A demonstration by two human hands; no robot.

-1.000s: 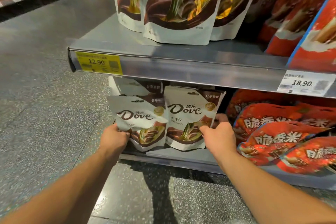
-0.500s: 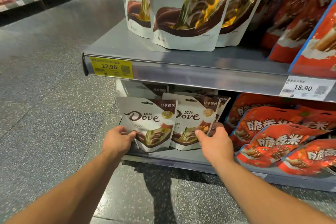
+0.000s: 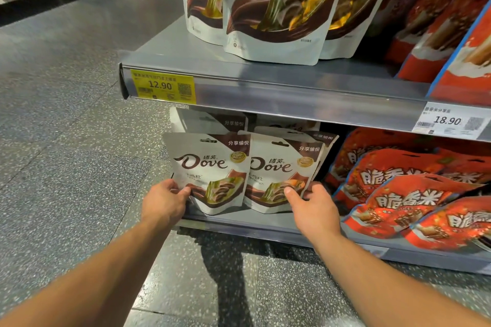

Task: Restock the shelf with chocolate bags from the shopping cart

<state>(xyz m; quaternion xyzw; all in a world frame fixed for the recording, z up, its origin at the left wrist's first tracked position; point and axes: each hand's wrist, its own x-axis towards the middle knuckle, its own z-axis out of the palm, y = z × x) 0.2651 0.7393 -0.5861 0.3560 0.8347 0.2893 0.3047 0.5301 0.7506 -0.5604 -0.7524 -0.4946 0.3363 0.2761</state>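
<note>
Rear bags (image 3: pixel 210 121) half hidden, the left hand (image 3: pixel 166 200) pinches a lower corner of the left Dove bag (image 3: pixel 210 167) and the right hand (image 3: pixel 313 207) grips the right Dove bag (image 3: pixel 281 170) by its edge, both upright on the lower shelf (image 3: pixel 239 223)

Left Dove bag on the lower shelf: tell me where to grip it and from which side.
Pinch the left Dove bag at its lower left corner, coming in from the left, thumb on the front, fingers behind. It stands upright, the right Dove bag crowds its right edge, and its left edge is free. The left hand holds it there.
</note>
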